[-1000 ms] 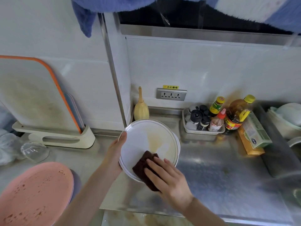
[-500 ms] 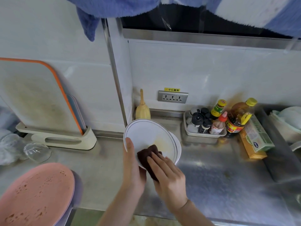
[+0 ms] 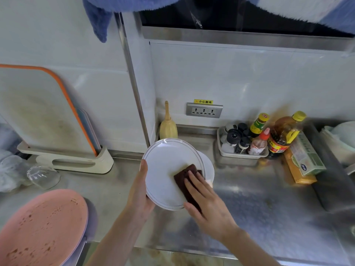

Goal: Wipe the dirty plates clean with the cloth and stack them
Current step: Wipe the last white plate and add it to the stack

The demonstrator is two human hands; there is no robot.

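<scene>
Lying nearest at the left edge of the steel counter [image 3: 249, 217], a pink plate [image 3: 42, 229] carries brown specks and sits on another plate whose edge shows beneath it. At centre, the left hand [image 3: 141, 196] is clamped on the left rim of a white plate [image 3: 165, 169], thumb on the upper face, holding it tilted above the counter. The right hand [image 3: 207, 206] presses flat, fingers spread, on a dark brown cloth [image 3: 185, 178] laid against the right part of that plate's face. A second white plate [image 3: 208, 167] shows just behind its right edge. Farther left, a clear glass [image 3: 43, 176] lies near a cutting board [image 3: 38, 110] standing upright in its holder. Against the far wall stand a small straw brush [image 3: 168, 127] and, to the right, a tray of condiment bottles [image 3: 243, 144] with an oil bottle [image 3: 284, 133] beside it.
</scene>
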